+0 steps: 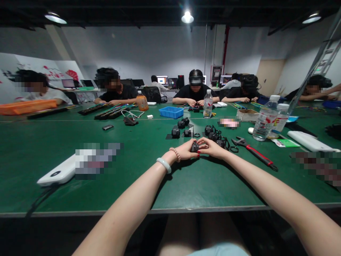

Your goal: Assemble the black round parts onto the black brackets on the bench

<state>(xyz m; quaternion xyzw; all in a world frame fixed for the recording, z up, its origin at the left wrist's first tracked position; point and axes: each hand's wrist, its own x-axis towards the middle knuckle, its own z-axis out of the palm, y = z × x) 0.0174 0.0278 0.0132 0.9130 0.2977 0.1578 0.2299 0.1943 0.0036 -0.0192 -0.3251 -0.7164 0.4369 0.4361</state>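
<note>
Both my hands meet at the middle of the green table (53,149), pinched around a small black part (194,146). My left hand (185,151), with a bead bracelet and a pale bangle on the wrist, grips it from the left. My right hand (211,147) closes on it from the right. Just beyond lie more small black parts (213,135) and another group (179,130) with flat black plates. A red-handled adjustable wrench (254,152) lies to the right of my right hand.
A white power bank (57,173) lies near left. Water bottles (266,118) stand at right, another bottle (207,104) and a blue tray (171,112) further back. A white case (309,141) is at right. Several people work at the table's far side.
</note>
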